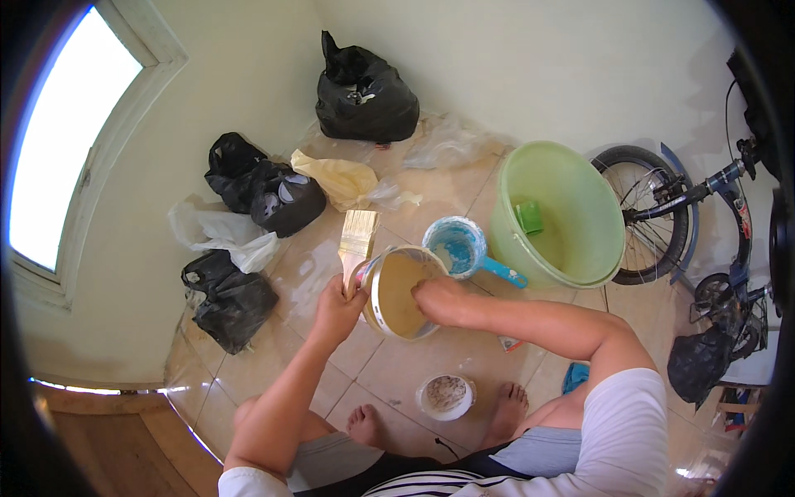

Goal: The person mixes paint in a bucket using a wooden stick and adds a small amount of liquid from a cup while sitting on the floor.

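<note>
My left hand is closed round the handle of a wide, flat paintbrush, its pale bristles pointing up. That hand also lies against the side of a tilted bucket with a white rim and a cream-coloured inside. My right hand is at the opening of this bucket, its fingers curled and partly hidden inside; what they grip cannot be made out. Just beyond the bucket stands a blue dipper with whitish smears, its handle pointing right. Between my feet sits a small white tub holding a pale, lumpy material.
At the right stands a large green tub with a small green scoop inside; behind it leans a bicycle. Black plastic bags and a yellowish bag lie toward the walls. A blue cloth-like item is by my right leg.
</note>
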Demonstrator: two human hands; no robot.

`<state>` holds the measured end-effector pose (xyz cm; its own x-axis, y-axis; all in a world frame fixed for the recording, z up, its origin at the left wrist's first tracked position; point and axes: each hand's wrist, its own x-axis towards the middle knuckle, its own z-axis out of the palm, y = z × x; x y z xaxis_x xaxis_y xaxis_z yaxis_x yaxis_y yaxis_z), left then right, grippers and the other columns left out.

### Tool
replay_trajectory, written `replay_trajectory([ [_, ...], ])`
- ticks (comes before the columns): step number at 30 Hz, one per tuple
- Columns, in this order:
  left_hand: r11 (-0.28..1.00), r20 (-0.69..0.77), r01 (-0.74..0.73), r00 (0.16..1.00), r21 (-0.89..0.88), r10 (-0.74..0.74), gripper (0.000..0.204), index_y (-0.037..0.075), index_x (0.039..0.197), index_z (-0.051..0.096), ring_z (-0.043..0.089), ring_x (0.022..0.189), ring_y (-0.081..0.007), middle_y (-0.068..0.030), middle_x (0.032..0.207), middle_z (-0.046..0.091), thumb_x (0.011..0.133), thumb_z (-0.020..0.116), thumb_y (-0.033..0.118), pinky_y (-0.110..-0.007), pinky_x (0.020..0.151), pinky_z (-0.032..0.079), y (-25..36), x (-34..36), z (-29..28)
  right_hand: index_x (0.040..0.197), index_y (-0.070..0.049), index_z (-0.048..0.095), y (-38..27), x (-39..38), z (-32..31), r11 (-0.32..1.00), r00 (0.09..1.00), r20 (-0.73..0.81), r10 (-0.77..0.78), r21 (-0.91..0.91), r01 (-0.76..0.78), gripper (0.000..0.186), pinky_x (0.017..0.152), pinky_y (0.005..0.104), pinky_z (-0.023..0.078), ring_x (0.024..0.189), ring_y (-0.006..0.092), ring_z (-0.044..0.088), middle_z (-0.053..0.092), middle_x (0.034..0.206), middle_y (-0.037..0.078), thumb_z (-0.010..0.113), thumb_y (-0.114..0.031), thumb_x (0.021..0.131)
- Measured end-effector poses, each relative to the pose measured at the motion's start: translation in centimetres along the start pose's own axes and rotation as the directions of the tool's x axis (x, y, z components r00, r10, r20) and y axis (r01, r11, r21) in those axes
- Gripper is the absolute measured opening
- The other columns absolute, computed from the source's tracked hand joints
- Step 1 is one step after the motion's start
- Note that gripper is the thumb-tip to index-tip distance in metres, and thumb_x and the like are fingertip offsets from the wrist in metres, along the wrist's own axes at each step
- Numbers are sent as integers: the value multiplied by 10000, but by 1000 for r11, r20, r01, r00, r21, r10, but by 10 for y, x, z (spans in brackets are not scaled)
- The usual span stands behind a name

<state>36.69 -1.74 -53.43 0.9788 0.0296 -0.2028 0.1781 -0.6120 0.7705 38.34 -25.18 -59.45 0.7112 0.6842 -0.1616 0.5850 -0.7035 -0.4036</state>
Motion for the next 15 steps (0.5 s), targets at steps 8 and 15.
replay_trajectory([
  [8, 1000, -9, 4, 1000, -17, -4, 275, 1, 960, 615, 588, 784, -196, -106, 847, 628, 876, 718, 242, -362, 719, 479, 3, -3, -2, 820, -1, 712, -2, -6, -10, 993, 997, 16, -80, -88, 81, 119, 686, 448, 575, 808, 354, 711, 704, 877, 214, 631, -62, 757],
  [15, 999, 49, 34, 998, -14, -33, 257, 15, 989, 615, 593, 783, -188, -98, 863, 637, 873, 713, 222, -357, 729, 490, 3, -2, -1, 888, 7, 691, 7, 10, -3, 996, 994, -108, 23, -79, -32, 156, 702, 473, 569, 834, 390, 695, 690, 945, 223, 630, -88, 780],
])
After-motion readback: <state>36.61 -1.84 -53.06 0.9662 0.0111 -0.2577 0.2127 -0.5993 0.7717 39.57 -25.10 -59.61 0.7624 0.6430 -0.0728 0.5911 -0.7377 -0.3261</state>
